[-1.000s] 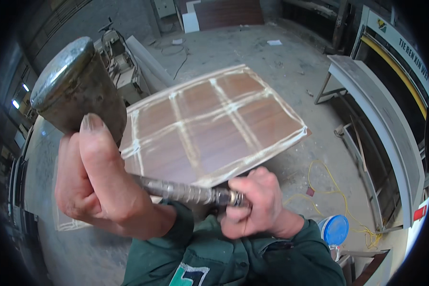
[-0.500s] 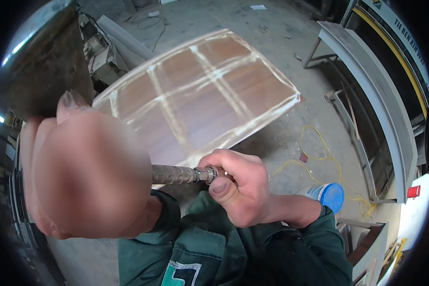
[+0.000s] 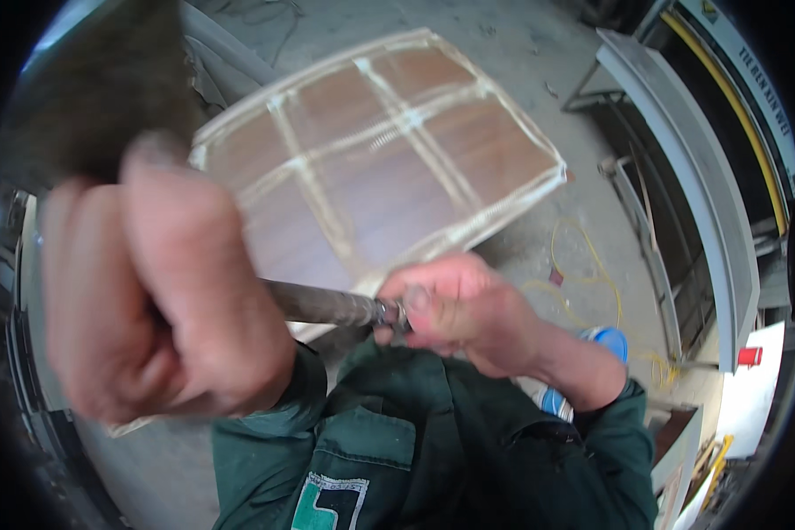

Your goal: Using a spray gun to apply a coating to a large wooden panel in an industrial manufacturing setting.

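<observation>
Cup-topped tool (image 3: pixel 106 97) up at my left, blurred. My left hand (image 3: pixel 163 291) curled tight around it, just below cup; my right hand (image 3: pixel 464 309) closed on fitting (image 3: pixel 390 314) at handle's (image 3: pixel 322 304) end. Beyond, brown panel (image 3: pixel 384 199) with pale crossing bands; blue-lidded bucket (image 3: pixel 611 341) beside right forearm; grey bench (image 3: pixel 680 124) farther right.

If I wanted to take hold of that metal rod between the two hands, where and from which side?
Probably by its middle, coming from above: there the metal rod looks narrow, roughly straight and uncovered on top. Its ends seem poorer choices, since one runs behind the left grip and the other meets the right grip.
</observation>
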A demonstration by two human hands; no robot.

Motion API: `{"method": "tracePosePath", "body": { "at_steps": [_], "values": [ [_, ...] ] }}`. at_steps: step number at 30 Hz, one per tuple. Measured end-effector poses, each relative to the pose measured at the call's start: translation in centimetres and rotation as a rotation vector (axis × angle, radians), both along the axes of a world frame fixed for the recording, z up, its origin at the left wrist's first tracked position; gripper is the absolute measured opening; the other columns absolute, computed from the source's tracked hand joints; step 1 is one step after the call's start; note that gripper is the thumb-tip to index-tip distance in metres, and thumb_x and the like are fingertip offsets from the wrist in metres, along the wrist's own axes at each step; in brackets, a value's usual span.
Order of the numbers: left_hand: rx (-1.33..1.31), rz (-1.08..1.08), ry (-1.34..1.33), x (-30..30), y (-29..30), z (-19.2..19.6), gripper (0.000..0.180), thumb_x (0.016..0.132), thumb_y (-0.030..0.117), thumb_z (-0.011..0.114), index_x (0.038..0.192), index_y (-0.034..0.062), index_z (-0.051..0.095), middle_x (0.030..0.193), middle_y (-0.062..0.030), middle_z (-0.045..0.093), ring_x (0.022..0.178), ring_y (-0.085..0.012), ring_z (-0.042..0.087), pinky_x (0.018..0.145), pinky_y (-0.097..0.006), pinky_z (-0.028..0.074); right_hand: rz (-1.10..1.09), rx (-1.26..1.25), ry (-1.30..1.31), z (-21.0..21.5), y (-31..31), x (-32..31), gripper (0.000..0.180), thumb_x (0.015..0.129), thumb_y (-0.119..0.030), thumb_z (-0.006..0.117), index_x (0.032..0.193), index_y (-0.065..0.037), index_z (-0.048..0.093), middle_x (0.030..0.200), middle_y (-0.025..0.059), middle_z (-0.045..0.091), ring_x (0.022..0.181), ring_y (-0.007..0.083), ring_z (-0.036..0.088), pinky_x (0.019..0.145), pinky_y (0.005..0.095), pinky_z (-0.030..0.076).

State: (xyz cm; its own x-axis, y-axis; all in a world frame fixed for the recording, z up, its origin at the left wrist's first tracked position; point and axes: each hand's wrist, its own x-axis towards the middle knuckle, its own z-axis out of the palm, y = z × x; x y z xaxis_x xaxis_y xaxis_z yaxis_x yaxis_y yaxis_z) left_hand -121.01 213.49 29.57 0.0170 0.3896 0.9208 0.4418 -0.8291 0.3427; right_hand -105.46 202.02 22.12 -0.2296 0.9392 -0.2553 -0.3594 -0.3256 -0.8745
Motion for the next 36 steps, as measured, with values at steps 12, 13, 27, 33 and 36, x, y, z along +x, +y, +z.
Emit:
{"method": "tracePosePath", "body": {
  "at_steps": [12, 13, 27, 33, 36],
  "values": [
    [-0.189, -0.171, -0.029, -0.9, 11.3, -5.3, 0.036, 0.080, -0.002, 0.070, 0.059, 0.0022, 0.041, 0.055, -0.0061, 0.035, 0.051, -0.0165, 0.031, 0.051, -0.036, 0.024, -0.593, 0.652, -0.969, -3.9, 4.2, -4.7, 0.024, 0.096, -0.016, 0.075, 0.111, 0.002, 0.066, 0.076, 0.0105, 0.063, 0.060, 0.0248, 0.061, 0.054, 0.0373, 0.048],
    [-0.194, -0.172, -0.026, -0.7, 11.7, -5.6, 0.036, 0.080, -0.002, 0.069, 0.059, 0.0021, 0.041, 0.055, -0.0061, 0.035, 0.051, -0.0169, 0.031, 0.051, -0.036, 0.024, -0.664, 0.760, -1.150, -4.0, 4.5, -4.8, 0.025, 0.093, -0.013, 0.077, 0.111, 0.002, 0.066, 0.077, 0.0123, 0.065, 0.061, 0.0285, 0.063, 0.054, 0.0395, 0.049],
    [-0.440, 0.008, -0.235, -3.8, 23.1, -3.2, 0.034, 0.091, 0.025, 0.069, 0.065, 0.0055, 0.059, 0.062, 0.0045, 0.049, 0.055, -0.0066, 0.041, 0.051, -0.028, 0.032, -1.072, 0.225, -1.192, -9.1, -4.7, -0.9, 0.017, 0.092, -0.012, 0.076, 0.105, -0.003, 0.069, 0.073, 0.0020, 0.056, 0.060, 0.0114, 0.052, 0.057, 0.0277, 0.042],
    [-0.348, -0.159, -0.369, -3.3, 20.0, -4.8, 0.040, 0.090, 0.013, 0.069, 0.057, 0.0041, 0.047, 0.057, 0.0071, 0.042, 0.057, -0.0039, 0.037, 0.053, -0.026, 0.027, -0.903, 0.220, -0.272, -9.2, 0.2, -2.6, 0.028, 0.093, -0.006, 0.078, 0.112, -0.005, 0.057, 0.082, -0.0060, 0.052, 0.073, 0.0008, 0.046, 0.061, 0.0204, 0.035],
    [-0.374, -0.184, -0.352, -2.2, 17.4, -5.2, 0.041, 0.090, 0.012, 0.069, 0.056, 0.0030, 0.046, 0.056, 0.0067, 0.041, 0.057, -0.0037, 0.036, 0.052, -0.027, 0.026, -0.857, 0.291, -0.486, -8.9, 2.9, -3.3, 0.028, 0.090, -0.009, 0.083, 0.109, -0.003, 0.064, 0.076, -0.0063, 0.054, 0.062, 0.0013, 0.042, 0.054, 0.0213, 0.035]
  ]
}}
